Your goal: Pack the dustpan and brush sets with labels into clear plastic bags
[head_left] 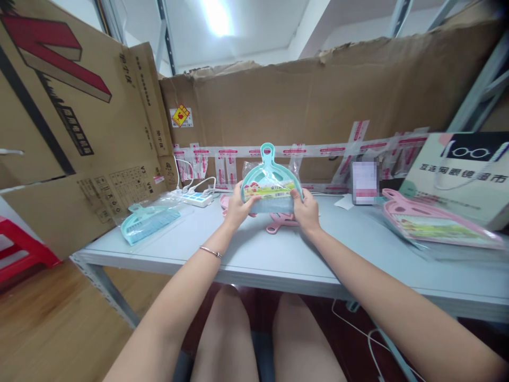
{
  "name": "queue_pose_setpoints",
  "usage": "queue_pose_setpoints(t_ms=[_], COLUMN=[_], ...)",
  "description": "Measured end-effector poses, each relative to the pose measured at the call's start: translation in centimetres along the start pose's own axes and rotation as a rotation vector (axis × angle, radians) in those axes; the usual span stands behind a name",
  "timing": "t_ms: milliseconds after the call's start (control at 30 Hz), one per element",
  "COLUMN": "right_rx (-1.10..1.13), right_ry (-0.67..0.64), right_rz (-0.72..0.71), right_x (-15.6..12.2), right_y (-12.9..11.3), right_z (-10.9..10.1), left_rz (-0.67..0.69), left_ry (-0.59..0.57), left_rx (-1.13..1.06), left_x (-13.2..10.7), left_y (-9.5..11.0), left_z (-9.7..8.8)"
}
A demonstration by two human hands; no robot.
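Between both hands, a mint-green dustpan and brush set is held upright above the table, its looped handle pointing up. A printed label band crosses its middle, and clear plastic wrap shows around it. My left hand grips its left edge, thumb on the front. On the right edge, my right hand is closed the same way. Behind and below it, pink pieces lie on the table, partly hidden by the set and my hands.
A wrapped mint-green dustpan set lies at the table's left. Pink dustpan sets in plastic rest at the right, before a white printed bag. A power strip with cables and a blurred upright device stand along the cardboard wall.
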State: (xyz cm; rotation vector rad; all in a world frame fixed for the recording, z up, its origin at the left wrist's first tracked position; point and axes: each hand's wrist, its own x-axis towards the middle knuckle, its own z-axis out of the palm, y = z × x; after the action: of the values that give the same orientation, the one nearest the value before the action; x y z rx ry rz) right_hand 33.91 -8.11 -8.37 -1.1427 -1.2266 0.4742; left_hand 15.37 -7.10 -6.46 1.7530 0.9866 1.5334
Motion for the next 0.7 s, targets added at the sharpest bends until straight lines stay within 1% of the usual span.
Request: queue_pose_setpoints(t_ms=[100, 200, 267, 300, 333, 400, 467, 567, 667, 700], right_rx=[-0.026, -0.056, -0.084, -0.102, -0.122, -0.170, -0.215, -0.276, -0.345, -0.403], right_ry=[0.049, 0.092, 0.156, 0.204, 0.261, 0.384, 0.492, 0.629, 0.674, 0.636], right_rz=[-0.016, -0.009, 0.023, 0.047, 0.076, 0.141, 0.217, 0.330, 0.400, 0.415], right_x=[0.1, 0.9, 2.0, 2.7, 3.4, 4.5, 4.9, 4.3, 3.7, 3.7], right_y=[-0.4, -0.7, -0.7, -0.6, -0.5, -0.4, -0.4, -0.1, 1.8, 2.9], right_z=[-0.2, -1.1, -2.7, -4.0, -5.6, -9.7, -14.5, -22.0, -29.1, -31.1], left_rz=[-0.002, -0.018, -0.040, -0.042, -0.035, 0.007, 0.055, 0.080, 0.058, 0.044], left_ry=[0.005, -0.034, -0.041, -0.029, -0.014, 0.001, -0.018, -0.038, -0.057, -0.071], left_rx=[-0.022, -0.028, -0.032, -0.032, -0.027, 0.041, 0.207, 0.427, 0.558, 0.606], left_x=[0.3, 0.5, 0.5, 0.6, 0.6, 0.7, 0.9, 1.0, 1.2, 1.2], left_y=[-0.1, -0.4, -0.5, -0.6, -0.7, -0.7, -0.7, -0.7, -0.6, -0.6], left_z=[0.1, 0.1, -0.1, -0.2, -0.4, -0.7, -1.0, -1.2, -1.4, -1.5])
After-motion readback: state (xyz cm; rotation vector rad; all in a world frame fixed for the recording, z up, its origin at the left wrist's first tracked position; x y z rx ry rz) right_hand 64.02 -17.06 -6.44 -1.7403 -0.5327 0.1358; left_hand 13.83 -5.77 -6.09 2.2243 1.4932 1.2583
